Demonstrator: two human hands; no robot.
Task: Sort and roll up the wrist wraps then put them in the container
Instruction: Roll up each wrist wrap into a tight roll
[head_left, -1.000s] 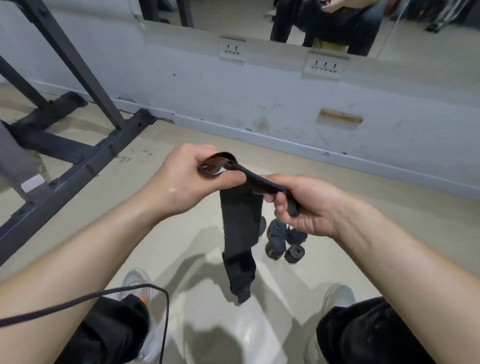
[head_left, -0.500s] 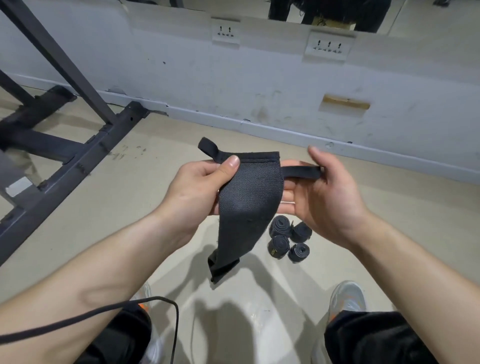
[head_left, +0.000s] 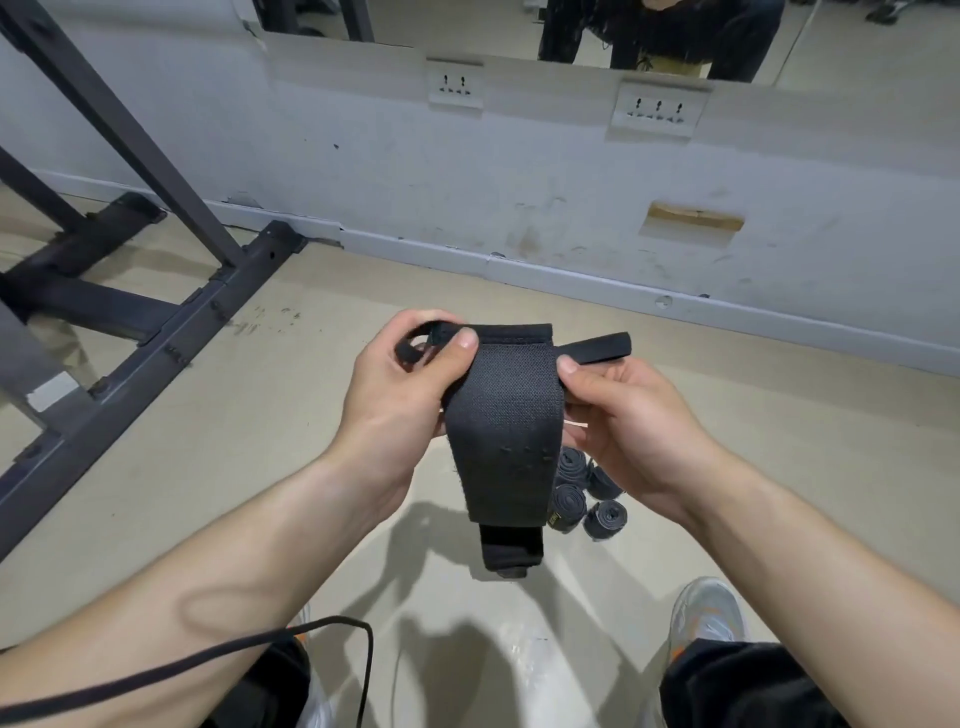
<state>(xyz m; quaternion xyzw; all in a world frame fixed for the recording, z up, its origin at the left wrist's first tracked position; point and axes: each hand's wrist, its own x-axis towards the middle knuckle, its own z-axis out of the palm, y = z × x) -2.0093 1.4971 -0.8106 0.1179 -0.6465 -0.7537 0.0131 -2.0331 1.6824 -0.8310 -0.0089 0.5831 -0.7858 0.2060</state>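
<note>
The wrist wrap is matt black woven cloth; the frame at left is dark metal; the floor is smooth.

Left hand: raised mid-frame, thumb and curled fingers pinching the upper left edge of the wrist wrap.
Right hand: level opposite, thumb pinching the upper right edge.
Forearms: bare, converging forward.

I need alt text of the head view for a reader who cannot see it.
The left hand and the right hand hold a black wrist wrap by its top edge, and it hangs unrolled above the floor. Rolled wraps lie on the floor just behind it; a dark metal frame stands at the picture's left.
</note>
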